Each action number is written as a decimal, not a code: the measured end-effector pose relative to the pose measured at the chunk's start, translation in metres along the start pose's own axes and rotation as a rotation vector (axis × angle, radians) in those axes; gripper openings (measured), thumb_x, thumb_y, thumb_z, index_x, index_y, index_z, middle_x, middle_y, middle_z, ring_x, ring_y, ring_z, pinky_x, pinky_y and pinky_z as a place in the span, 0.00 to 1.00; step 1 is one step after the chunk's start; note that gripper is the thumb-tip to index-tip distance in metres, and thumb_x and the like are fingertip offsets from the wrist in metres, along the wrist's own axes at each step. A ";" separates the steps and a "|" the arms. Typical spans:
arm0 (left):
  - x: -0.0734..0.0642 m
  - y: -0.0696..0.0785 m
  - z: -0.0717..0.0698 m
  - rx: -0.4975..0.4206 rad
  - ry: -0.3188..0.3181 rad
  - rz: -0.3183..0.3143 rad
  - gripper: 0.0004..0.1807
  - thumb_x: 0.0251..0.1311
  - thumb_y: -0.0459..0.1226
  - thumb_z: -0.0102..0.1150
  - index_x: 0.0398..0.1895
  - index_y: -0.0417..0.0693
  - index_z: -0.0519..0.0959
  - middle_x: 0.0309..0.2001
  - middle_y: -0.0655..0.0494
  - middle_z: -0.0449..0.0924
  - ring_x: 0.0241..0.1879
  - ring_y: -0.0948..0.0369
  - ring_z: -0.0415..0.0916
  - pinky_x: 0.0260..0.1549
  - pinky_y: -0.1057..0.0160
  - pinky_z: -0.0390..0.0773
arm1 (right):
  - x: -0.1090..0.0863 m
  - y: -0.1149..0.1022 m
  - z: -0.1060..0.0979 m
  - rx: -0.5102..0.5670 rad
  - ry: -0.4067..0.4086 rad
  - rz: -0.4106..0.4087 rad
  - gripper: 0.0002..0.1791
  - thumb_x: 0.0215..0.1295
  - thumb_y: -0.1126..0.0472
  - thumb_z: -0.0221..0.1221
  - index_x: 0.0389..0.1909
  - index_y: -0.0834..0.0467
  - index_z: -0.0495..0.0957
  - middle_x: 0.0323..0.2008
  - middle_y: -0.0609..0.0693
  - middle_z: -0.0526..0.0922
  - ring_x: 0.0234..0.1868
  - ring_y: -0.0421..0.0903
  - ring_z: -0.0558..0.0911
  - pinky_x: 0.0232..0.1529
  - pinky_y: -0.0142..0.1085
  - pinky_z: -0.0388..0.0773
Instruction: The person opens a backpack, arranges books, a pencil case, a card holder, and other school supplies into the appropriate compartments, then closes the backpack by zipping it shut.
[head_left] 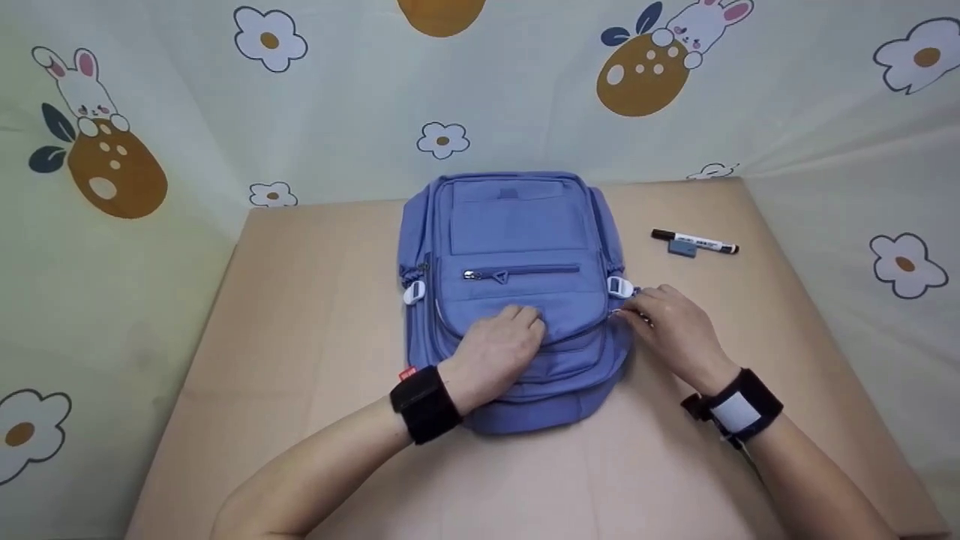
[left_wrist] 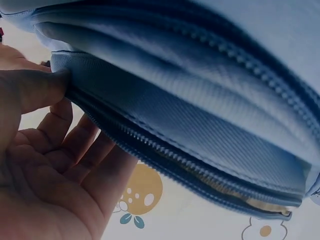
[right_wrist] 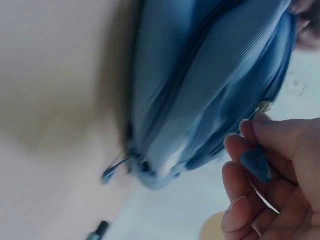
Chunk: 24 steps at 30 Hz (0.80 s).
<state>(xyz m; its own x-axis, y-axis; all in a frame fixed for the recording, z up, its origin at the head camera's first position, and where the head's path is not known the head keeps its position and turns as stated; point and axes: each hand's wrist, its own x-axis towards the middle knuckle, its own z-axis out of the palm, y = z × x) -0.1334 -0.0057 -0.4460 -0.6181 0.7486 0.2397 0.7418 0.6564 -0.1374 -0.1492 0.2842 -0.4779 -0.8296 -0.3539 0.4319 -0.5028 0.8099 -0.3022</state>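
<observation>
A blue backpack (head_left: pixel 517 225) lies on the table with its front up. Along the lower front, a curved zipper (left_wrist: pixel 175 155) is parted, and the pocket gapes in the left wrist view. My left hand (head_left: pixel 495 352) pinches the pocket's zippered edge, thumb on one side and fingers behind. At the bag's right side, my right hand (head_left: pixel 679 326) pinches the zipper by its metal slider (right_wrist: pixel 263 106). A blue triangular pull tab (right_wrist: pixel 256 164) hangs against those fingers. The inside of the pocket is mostly hidden in the head view.
Right of the bag lie a black-and-white marker (head_left: pixel 705 242) and a small grey-blue block (head_left: pixel 682 248). White buckles (head_left: pixel 619 287) sit on the bag's sides. A printed curtain (head_left: pixel 345 112) encloses the tan table (head_left: pixel 315 300) at the back and sides.
</observation>
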 end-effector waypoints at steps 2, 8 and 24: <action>0.000 0.000 0.000 -0.006 -0.003 0.002 0.11 0.60 0.28 0.58 0.45 0.43 0.80 0.47 0.53 0.78 0.45 0.56 0.77 0.30 0.62 0.83 | 0.005 0.008 0.003 0.001 -0.010 0.029 0.05 0.61 0.65 0.71 0.37 0.58 0.87 0.32 0.50 0.86 0.33 0.48 0.78 0.31 0.42 0.75; -0.001 -0.001 0.000 -0.014 -0.019 0.004 0.12 0.60 0.28 0.59 0.46 0.43 0.80 0.47 0.53 0.78 0.44 0.56 0.77 0.30 0.62 0.83 | 0.033 0.024 0.012 -0.006 -0.011 0.063 0.03 0.66 0.64 0.68 0.37 0.61 0.86 0.33 0.54 0.86 0.34 0.53 0.80 0.35 0.45 0.76; -0.007 -0.009 0.002 -0.143 0.003 -0.017 0.07 0.71 0.43 0.61 0.42 0.49 0.81 0.50 0.56 0.80 0.46 0.58 0.78 0.36 0.63 0.83 | 0.064 0.043 0.027 -0.029 0.018 0.123 0.09 0.70 0.58 0.65 0.37 0.61 0.85 0.32 0.55 0.84 0.32 0.53 0.80 0.33 0.48 0.75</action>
<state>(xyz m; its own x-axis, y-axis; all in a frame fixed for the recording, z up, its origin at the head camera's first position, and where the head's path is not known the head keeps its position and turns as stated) -0.1367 -0.0168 -0.4482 -0.6301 0.7374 0.2434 0.7611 0.6486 0.0052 -0.2303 0.2836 -0.4858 -0.8798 -0.2432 0.4083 -0.3905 0.8597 -0.3293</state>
